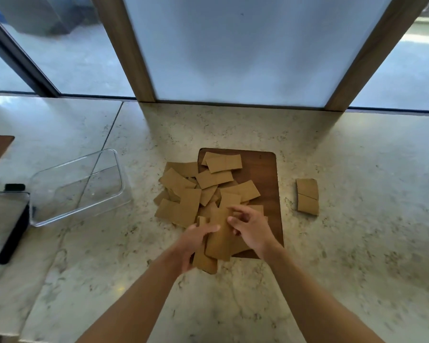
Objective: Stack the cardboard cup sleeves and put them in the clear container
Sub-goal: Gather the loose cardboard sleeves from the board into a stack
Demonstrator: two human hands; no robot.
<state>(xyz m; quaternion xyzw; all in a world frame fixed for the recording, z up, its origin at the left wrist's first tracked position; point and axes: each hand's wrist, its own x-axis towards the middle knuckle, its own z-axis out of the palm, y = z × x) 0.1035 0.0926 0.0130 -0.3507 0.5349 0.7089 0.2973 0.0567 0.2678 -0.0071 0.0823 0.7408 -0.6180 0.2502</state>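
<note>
Left hand [196,240] gripping few flat brown cardboard cup sleeves [214,241]; right hand [248,226] loosely curled, fingertips on top. Square edges w/ both before adding next; clear rectangular plastic container [39,194] at 9 o'clock.

Plain tan-brown cardboard sleeves [203,191] on a dark walnut-brown cutting board [265,174]; left of that board, a see-through container [79,186]; cream speckled marble countertop [344,144].
</note>
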